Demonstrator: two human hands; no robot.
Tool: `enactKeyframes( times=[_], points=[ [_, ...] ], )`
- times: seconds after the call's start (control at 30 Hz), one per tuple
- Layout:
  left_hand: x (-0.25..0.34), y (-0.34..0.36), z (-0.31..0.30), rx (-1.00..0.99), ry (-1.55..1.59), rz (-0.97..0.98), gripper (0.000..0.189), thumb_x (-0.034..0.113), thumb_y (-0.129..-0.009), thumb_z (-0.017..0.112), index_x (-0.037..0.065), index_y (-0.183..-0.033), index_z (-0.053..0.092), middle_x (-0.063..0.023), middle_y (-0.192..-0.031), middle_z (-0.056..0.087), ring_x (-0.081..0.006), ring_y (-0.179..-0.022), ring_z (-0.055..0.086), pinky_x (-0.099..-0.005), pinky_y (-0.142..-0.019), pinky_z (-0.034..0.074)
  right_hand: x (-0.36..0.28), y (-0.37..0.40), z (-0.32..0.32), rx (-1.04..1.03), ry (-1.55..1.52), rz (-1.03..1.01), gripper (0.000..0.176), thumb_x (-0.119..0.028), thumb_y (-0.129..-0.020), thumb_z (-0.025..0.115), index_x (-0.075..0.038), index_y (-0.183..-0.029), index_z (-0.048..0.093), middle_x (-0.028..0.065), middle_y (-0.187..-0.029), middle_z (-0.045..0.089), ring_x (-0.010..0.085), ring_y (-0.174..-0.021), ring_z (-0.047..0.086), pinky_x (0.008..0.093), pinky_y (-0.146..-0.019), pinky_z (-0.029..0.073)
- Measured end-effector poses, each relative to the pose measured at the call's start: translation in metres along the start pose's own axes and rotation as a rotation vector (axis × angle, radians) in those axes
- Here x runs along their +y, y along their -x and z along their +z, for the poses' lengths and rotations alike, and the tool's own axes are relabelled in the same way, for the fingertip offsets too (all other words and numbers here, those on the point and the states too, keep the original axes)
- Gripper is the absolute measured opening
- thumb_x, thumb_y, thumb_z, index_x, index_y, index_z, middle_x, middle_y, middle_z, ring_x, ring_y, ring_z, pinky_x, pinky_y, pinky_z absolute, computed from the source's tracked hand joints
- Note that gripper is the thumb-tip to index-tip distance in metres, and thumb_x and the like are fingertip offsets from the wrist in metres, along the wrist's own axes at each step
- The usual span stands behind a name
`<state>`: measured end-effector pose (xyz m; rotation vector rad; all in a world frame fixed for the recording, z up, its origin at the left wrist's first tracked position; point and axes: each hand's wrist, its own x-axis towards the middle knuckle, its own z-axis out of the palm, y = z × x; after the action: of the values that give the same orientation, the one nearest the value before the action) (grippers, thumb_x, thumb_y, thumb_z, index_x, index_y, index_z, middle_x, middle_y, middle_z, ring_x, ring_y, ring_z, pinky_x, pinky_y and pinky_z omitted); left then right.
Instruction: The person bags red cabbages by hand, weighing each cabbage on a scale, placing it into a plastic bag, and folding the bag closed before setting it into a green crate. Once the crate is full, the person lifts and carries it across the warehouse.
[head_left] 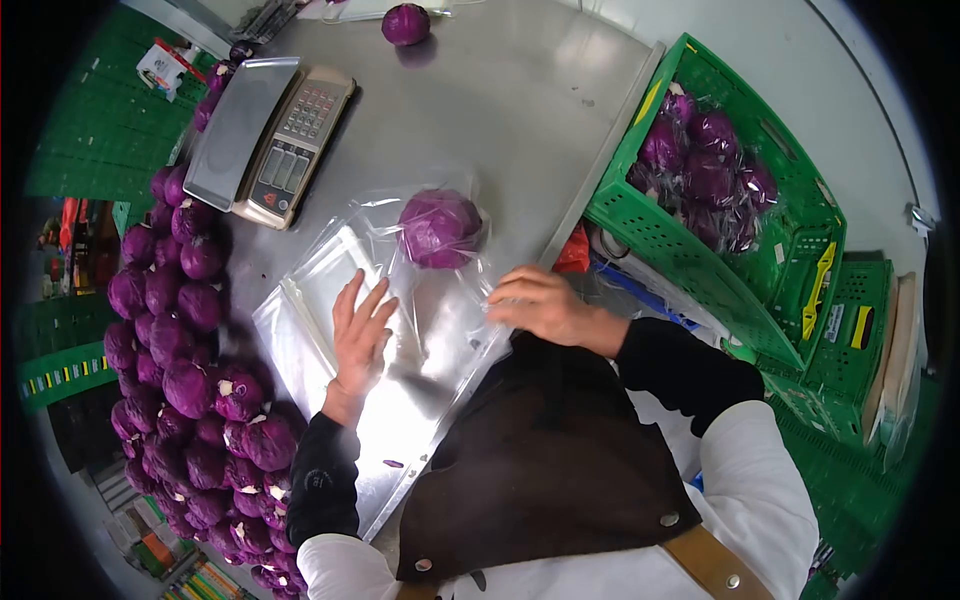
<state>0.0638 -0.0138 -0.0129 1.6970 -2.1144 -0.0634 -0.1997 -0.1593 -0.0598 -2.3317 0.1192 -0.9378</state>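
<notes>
A red cabbage (440, 228) sits on the metal table with a clear plastic bag (468, 285) around it, the loose film spreading toward me. My left hand (362, 335) hovers with fingers apart over a flat pile of clear plastic bags (300, 315), to the left of and nearer than the cabbage. On the near right side of the cabbage, the curled fingers of my right hand (545, 308) pinch the loose edge of the bag. Exactly how much film is between those fingertips is hard to see.
Many loose red cabbages (185, 390) are heaped along the left. A scale (285, 150) stands at the back left, and another cabbage (405, 24) lies at the far edge. To the right, a green crate (690, 270) contains several wrapped cabbages (710, 165).
</notes>
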Motion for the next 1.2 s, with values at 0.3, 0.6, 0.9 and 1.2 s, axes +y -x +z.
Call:
enactKeyframes(
  times=[0.3,0.6,0.9,1.2],
  points=[
    [-0.008,-0.072,-0.028,0.595,0.662,-0.586,0.044,0.032,-0.099,0.031,-0.004,-0.107,0.054,-0.0177,-0.1,0.064,-0.0244,-0.097,0.061,-0.0326,-0.088,0.045,0.027,-0.117,-0.064,0.49,0.081,0.337,0.012,-0.007,-0.09,0.05,0.0,-0.093,0.06,0.0077,-0.076,0.065,0.0161,-0.07,0.064,0.0257,-0.063,0.048],
    [-0.012,-0.044,0.038,0.054,1.425,-1.298,0.059,0.045,-0.098,0.025,-0.005,-0.094,0.054,-0.018,-0.054,0.057,-0.024,-0.042,0.057,-0.029,-0.037,0.043,0.063,-0.057,-0.025,0.251,-0.521,1.286,0.027,-0.021,-0.096,0.039,0.001,-0.085,0.05,0.0072,-0.055,0.052,0.0158,-0.034,0.048,0.0281,-0.031,0.034],
    [0.052,-0.104,0.005,-0.04,0.039,-0.181,0.06,0.032,-0.078,0.065,0.006,-0.128,0.044,-0.0232,-0.133,0.037,-0.0388,-0.122,0.04,-0.0406,-0.097,0.038,0.024,0.0,-0.025,0.162,-0.579,1.566,0.024,-0.019,-0.095,0.039,0.0,-0.085,0.051,0.0082,-0.061,0.054,0.0159,-0.039,0.051,0.0284,-0.032,0.039],
    [0.053,-0.085,0.049,-0.234,0.512,-0.319,0.091,0.035,-0.057,0.082,0.007,-0.131,0.038,-0.0225,-0.133,0.035,-0.0399,-0.121,0.039,-0.0443,-0.098,0.037,0.023,-0.06,-0.033,-0.18,-0.042,0.275,0.046,-0.024,-0.079,0.06,-0.007,-0.121,0.049,0.0141,-0.122,0.05,0.0316,-0.118,0.045,0.0421,-0.1,0.033]
  ],
)
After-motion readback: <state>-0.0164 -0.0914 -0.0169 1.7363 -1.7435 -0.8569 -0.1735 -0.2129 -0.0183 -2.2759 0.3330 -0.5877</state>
